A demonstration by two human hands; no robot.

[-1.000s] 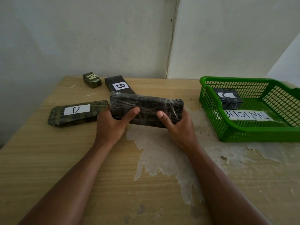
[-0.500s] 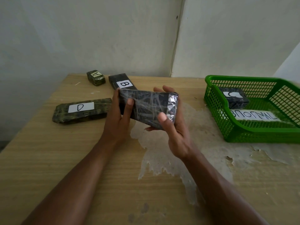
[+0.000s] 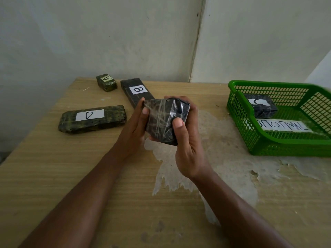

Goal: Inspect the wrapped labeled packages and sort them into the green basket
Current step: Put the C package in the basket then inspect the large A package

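A dark package wrapped in clear film (image 3: 163,120) is held above the table's middle, turned so one end faces me; its label is hidden. My left hand (image 3: 135,126) grips its left side and my right hand (image 3: 186,140) wraps its right side and underside. On the table lie package D (image 3: 92,119) at the left, package B (image 3: 137,92) behind my hands, and small package A (image 3: 107,82) at the back. The green basket (image 3: 250,133) at the right holds a dark package labelled C (image 3: 260,105) and a white paper strip with writing (image 3: 284,126).
The wooden table (image 3: 53,176) has a pale patch of peeled surface (image 3: 223,149) from its middle toward the basket. White walls meet in a corner right behind the table. The table's left edge runs diagonally at the far left.
Both hands lifted the package off the table and rotated it, so its long side no longer faces me and one end points toward me.
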